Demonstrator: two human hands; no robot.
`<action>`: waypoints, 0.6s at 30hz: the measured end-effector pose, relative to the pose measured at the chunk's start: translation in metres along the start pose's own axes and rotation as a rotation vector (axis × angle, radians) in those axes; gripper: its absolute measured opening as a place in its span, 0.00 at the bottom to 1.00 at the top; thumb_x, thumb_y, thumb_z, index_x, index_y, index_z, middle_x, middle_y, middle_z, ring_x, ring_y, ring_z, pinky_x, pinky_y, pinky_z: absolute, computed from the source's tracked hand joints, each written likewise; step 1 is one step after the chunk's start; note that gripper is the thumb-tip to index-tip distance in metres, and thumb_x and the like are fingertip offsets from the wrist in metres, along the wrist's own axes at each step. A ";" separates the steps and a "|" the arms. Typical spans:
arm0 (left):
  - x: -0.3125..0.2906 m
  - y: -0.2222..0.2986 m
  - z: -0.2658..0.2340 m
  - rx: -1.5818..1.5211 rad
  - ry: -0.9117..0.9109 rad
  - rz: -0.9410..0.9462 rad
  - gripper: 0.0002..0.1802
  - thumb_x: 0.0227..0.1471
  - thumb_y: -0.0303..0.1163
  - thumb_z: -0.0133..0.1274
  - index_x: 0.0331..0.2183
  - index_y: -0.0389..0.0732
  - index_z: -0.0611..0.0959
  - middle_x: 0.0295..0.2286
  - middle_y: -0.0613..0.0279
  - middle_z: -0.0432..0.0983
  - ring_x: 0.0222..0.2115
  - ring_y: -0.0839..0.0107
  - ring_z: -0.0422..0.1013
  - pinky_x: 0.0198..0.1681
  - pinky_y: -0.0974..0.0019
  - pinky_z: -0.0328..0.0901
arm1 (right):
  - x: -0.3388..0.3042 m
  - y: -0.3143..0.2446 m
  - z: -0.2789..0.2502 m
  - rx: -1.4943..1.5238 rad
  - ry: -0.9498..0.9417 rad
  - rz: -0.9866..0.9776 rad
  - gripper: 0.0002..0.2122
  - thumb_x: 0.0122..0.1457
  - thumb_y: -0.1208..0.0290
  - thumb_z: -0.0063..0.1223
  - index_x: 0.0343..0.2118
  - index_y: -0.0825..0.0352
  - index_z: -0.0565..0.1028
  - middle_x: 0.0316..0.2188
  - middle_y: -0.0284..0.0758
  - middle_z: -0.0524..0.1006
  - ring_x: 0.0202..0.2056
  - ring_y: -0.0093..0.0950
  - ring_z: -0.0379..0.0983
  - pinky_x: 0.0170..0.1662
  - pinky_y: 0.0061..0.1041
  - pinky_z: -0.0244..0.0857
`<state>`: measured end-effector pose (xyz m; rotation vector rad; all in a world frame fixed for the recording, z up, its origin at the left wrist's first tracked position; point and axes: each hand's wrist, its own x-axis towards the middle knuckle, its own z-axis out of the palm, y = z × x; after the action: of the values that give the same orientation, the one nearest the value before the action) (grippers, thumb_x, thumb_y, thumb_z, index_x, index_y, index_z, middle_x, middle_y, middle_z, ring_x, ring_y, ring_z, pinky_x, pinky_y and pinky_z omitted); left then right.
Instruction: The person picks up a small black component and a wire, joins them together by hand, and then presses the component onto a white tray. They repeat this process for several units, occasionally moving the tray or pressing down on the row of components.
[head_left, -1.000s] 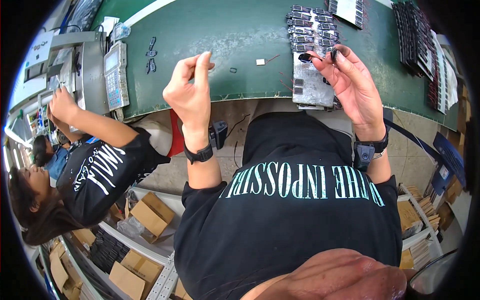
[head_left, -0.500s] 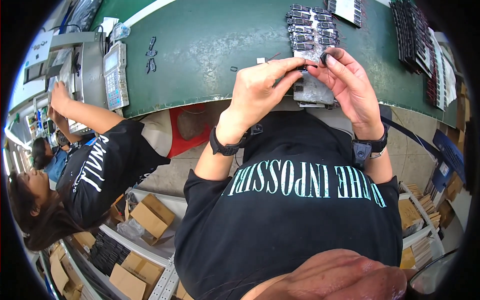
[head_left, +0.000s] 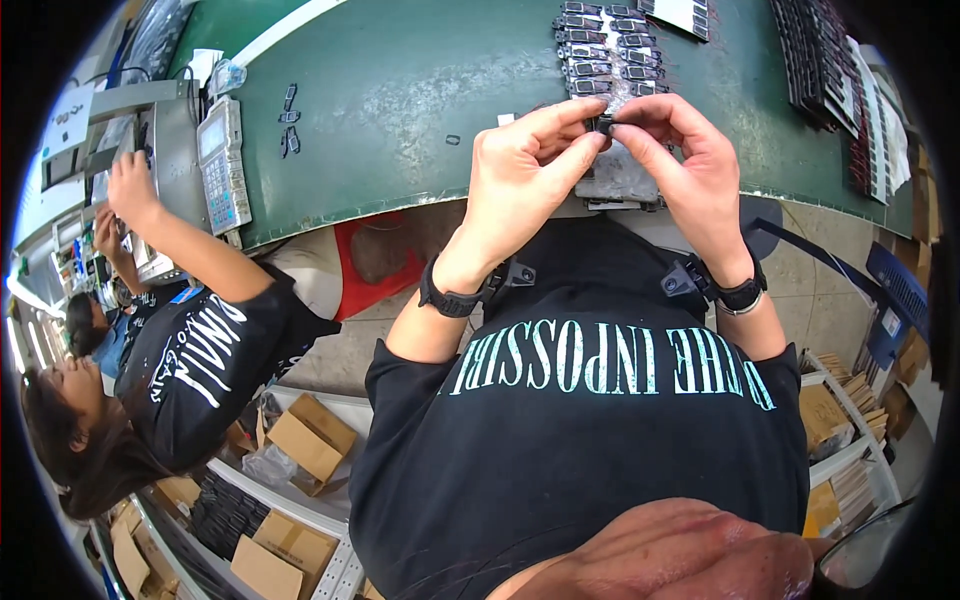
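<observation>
A small black plastic part is pinched between the fingertips of both my hands, just above the near edge of the bench; my fingers cover most of it. My left hand grips its left side, thumb and forefinger closed. From the other side, my right hand holds it with thumb and forefinger pressed together. Beneath the hands lies a clear plastic-covered slab, partly hidden. Beyond them, small black modules with thin wires stand in two columns.
Left on the green bench lie a few loose black pieces, a small black ring and a white block. A keypad device sits near a co-worker. Stacked black trays occupy the right.
My right hand has moved left and brought its dark piece against the part in my left hand. The two hands' fingertips now meet. The co-worker's arm has shifted.
</observation>
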<state>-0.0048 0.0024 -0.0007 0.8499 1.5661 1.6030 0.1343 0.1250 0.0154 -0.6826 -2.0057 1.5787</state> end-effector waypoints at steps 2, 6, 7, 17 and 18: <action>0.001 0.001 0.002 -0.002 -0.006 -0.001 0.18 0.54 0.22 0.59 0.48 0.34 0.82 0.32 0.63 0.83 0.34 0.80 0.78 0.39 0.75 0.73 | 0.001 0.002 -0.003 -0.034 -0.045 0.007 0.08 0.61 0.79 0.57 0.43 0.70 0.77 0.36 0.26 0.77 0.36 0.13 0.71 0.41 0.14 0.65; 0.003 0.000 0.000 0.021 -0.021 0.007 0.18 0.54 0.21 0.58 0.48 0.34 0.82 0.33 0.62 0.83 0.35 0.79 0.78 0.40 0.75 0.73 | 0.003 -0.001 -0.003 0.006 -0.044 0.028 0.07 0.60 0.79 0.57 0.41 0.69 0.78 0.35 0.27 0.77 0.35 0.13 0.71 0.40 0.13 0.65; 0.004 -0.001 -0.001 0.028 -0.024 0.008 0.17 0.55 0.21 0.58 0.48 0.34 0.82 0.33 0.61 0.83 0.35 0.79 0.78 0.40 0.74 0.73 | 0.003 0.000 -0.003 0.007 -0.044 0.029 0.07 0.60 0.79 0.57 0.41 0.69 0.78 0.35 0.27 0.77 0.35 0.13 0.71 0.40 0.13 0.65; 0.004 0.009 0.002 0.028 -0.072 0.024 0.15 0.56 0.21 0.57 0.47 0.32 0.81 0.34 0.59 0.84 0.37 0.76 0.79 0.42 0.73 0.73 | 0.012 0.009 -0.014 0.236 -0.168 0.089 0.06 0.62 0.77 0.56 0.42 0.69 0.75 0.37 0.27 0.75 0.39 0.15 0.71 0.41 0.16 0.67; 0.005 0.009 0.001 0.028 -0.074 0.020 0.15 0.56 0.21 0.57 0.47 0.32 0.81 0.34 0.59 0.84 0.37 0.76 0.79 0.42 0.73 0.73 | 0.013 0.009 -0.017 0.309 -0.232 0.149 0.07 0.62 0.77 0.56 0.42 0.69 0.75 0.37 0.27 0.75 0.39 0.15 0.71 0.41 0.16 0.67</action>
<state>-0.0064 0.0070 0.0083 0.9324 1.5357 1.5499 0.1365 0.1472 0.0111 -0.5585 -1.8381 2.0840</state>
